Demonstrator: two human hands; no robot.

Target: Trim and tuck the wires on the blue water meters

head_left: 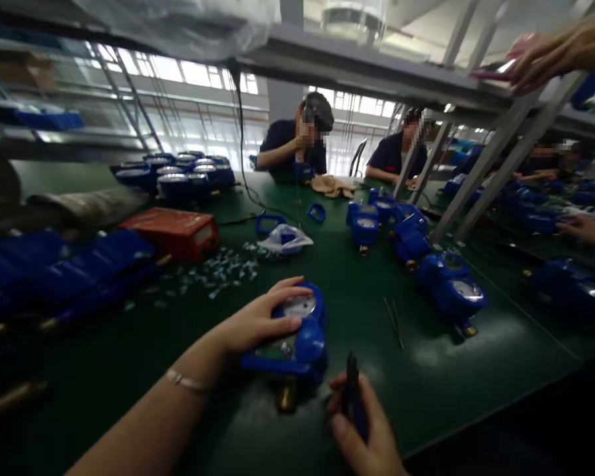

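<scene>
A blue water meter lies on the green table in front of me, its round dial face up and a brass fitting pointing toward me. Over its dial side, my left hand is closed round the housing, thumb and fingers on either side of the dial. An open compartment with small parts shows beside the dial. To the right of the meter, my right hand grips dark cutting pliers, jaws pointing up and away from me. The pliers are apart from the meter. Tweezers lie farther right.
Small pale pieces are scattered near a red box. More blue meters stand right and far left. A plastic bag lies ahead. A metal shelf crosses above. Co-workers sit opposite; another person's hand reaches in upper right.
</scene>
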